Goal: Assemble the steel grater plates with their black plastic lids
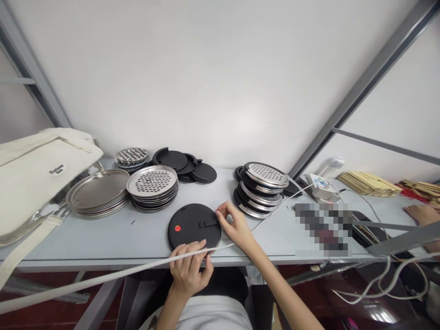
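Note:
A black round disc [192, 222] with a small red-orange sticker and a slotted tab lies near the front edge of the table. My left hand [189, 268] grips its near rim, fingers on top and thumb at the edge. At the disc's right rim, my right hand [233, 222] pinches with thumb and forefinger beside the tab. A white cable [130, 270] crosses in front of my left hand. Behind the disc stands a stack of round metal grater plates [154, 183]. To its left is a stack of plain metal discs [101, 190].
Loose black round holders [204, 173] and small grater discs [131, 156] lie at the back. A stack of black and metal grater assemblies [263, 188] stands right, near a white charger [323, 188]. A cream bag [34, 178] is left. Another person's hand [421, 214] shows far right.

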Tool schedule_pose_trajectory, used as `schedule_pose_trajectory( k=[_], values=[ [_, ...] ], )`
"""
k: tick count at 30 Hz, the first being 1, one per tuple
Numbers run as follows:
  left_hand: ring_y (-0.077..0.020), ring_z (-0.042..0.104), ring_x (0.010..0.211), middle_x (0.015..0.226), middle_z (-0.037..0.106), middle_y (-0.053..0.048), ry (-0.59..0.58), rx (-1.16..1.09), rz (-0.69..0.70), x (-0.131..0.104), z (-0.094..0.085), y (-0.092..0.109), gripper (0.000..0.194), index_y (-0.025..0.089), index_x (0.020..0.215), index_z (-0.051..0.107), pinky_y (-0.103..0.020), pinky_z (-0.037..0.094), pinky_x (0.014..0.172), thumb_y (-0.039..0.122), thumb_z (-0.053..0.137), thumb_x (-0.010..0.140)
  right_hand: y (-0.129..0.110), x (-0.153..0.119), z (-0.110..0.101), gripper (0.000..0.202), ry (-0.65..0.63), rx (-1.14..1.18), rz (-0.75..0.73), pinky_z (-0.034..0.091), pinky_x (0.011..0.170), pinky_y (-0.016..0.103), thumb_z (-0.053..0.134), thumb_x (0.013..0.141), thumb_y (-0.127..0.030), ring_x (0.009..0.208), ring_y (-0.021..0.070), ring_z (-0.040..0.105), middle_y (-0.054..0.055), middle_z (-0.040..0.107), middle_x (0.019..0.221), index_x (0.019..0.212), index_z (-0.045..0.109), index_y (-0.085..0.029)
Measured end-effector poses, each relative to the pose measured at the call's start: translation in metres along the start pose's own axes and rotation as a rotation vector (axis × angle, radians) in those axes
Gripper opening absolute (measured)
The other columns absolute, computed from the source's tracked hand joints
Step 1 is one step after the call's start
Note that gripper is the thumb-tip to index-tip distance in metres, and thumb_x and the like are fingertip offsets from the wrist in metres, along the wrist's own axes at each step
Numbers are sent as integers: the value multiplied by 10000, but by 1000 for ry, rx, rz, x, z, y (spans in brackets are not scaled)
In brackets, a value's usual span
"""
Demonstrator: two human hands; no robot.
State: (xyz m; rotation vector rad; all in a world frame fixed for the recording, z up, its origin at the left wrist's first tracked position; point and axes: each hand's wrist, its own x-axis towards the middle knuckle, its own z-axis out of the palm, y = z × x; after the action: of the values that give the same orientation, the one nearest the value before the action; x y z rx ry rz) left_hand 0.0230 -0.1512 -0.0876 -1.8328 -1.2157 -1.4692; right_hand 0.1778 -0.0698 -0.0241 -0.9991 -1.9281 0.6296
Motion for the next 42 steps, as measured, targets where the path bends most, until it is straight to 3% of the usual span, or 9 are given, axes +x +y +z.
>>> schedule_pose_trajectory(
  k=[6,10,16,27,33,42],
  values=[
    [-184,629,782,849,720,-22,-3,-14,-6,-1,0,0,83,197,829,614,-356,400,828,164,589,757,-2,0,0,180,-8,-54,-27,406,678,269,429,935,-266,692,147,488,9,497,739,775,475,-198],
    [-179,625,771,836,718,-23,11,-5,-3,-1,0,0,87,192,835,619,-352,400,822,164,584,760,-1,-1,-1,180,5,-62,32,372,655,260,345,966,-265,645,137,465,-12,468,709,816,425,-208],
    [-181,627,784,849,718,-25,8,-34,-2,-3,1,-1,88,187,817,615,-351,410,825,151,611,737,-2,-3,1,198,-147,-78,98,285,554,237,364,961,-283,528,110,361,-61,364,597,776,391,-216],
    [-180,626,793,860,717,-28,2,-43,-1,-4,2,-2,96,185,827,614,-353,410,825,152,611,737,4,-4,2,317,-171,-134,82,240,522,238,369,959,-320,501,95,301,-64,295,549,671,305,-204],
    [-181,628,788,851,719,-25,3,-34,-9,-2,2,-2,75,190,816,613,-359,407,830,162,606,746,6,-4,4,305,-131,-120,103,245,521,235,369,959,-327,506,98,302,-65,300,557,684,311,-208],
    [-185,626,784,846,720,-26,1,-33,-5,-2,1,-1,83,186,817,612,-357,412,817,154,608,741,0,-4,2,248,-178,-89,132,289,540,230,417,945,-386,519,106,384,-64,399,590,766,400,-215]
  ],
)
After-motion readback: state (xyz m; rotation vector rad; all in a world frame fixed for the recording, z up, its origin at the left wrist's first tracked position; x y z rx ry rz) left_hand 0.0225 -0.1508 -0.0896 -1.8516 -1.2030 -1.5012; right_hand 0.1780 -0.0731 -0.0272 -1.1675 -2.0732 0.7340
